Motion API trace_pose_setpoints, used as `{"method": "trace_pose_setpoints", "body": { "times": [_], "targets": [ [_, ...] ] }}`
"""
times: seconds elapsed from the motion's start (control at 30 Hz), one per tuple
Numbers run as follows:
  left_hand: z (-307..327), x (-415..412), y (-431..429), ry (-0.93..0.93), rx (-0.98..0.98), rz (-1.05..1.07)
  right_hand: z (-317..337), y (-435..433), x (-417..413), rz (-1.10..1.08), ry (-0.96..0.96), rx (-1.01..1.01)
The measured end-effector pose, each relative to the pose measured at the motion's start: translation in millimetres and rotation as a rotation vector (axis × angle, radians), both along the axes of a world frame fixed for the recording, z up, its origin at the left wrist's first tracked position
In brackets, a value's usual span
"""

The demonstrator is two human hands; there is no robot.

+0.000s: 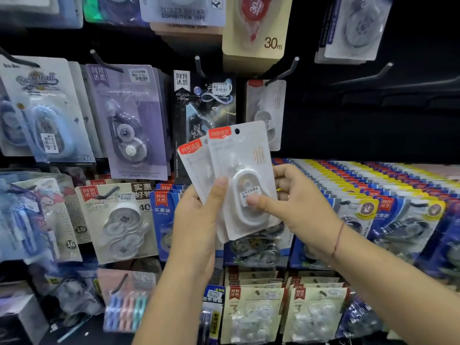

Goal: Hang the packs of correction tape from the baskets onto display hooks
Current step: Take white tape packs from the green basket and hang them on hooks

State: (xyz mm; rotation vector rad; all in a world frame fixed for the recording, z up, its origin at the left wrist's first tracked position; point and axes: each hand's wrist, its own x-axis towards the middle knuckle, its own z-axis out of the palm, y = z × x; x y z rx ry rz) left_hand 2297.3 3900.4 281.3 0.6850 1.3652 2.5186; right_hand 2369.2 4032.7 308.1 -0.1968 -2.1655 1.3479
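Two white packs of correction tape with red corner labels are fanned in front of the display wall. My right hand (296, 202) pinches the front pack (245, 158), thumb on its white blister. My left hand (199, 220) grips the rear pack (193, 160) from below, thumb pressed on the cards. Just above them hangs a matching white pack (267, 105) on a black hook (281, 72). To the right of it a bare black hook (366, 74) sticks out of the dark wall.
Other packs hang around: a purple one (132, 120), a black one (204, 105), a beige 30m pack (256, 31) above. Rows of blue and yellow packs (373, 190) fill the lower right. Beige packs (256, 314) hang at the bottom.
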Motion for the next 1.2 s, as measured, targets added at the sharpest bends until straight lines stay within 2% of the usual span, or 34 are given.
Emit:
{"method": "trace_pose_setpoints", "body": {
  "times": [0.27, 0.37, 0.7, 0.83, 1.07, 1.2],
  "targets": [
    [2.0, -5.3, -6.9, -0.031, 0.091, 0.081, 36.5, 17.7, 13.8, -0.150, 0.394, -0.032],
    [1.6, -5.9, -7.2, -0.036, 0.097, 0.084, 49.5, 25.7, 13.0, -0.167, 0.478, -0.092],
    [0.7, -7.1, -6.8, -0.042, 0.114, 0.090, 46.8, 35.5, -0.4, -0.206, 0.437, -0.137],
    [-1.8, -8.9, -6.9, -0.043, 0.092, 0.093, 43.3, 51.7, -33.5, -0.256, 0.348, -0.119],
    [-4.5, -17.2, -4.8, -0.034, 0.111, 0.094, 34.1, 85.9, -108.9, -0.251, 0.182, -0.205],
    [-6.5, -21.9, -4.4, -0.030, 0.109, 0.098, 35.9, 93.5, -127.5, -0.301, 0.167, -0.252]
  ]
}}
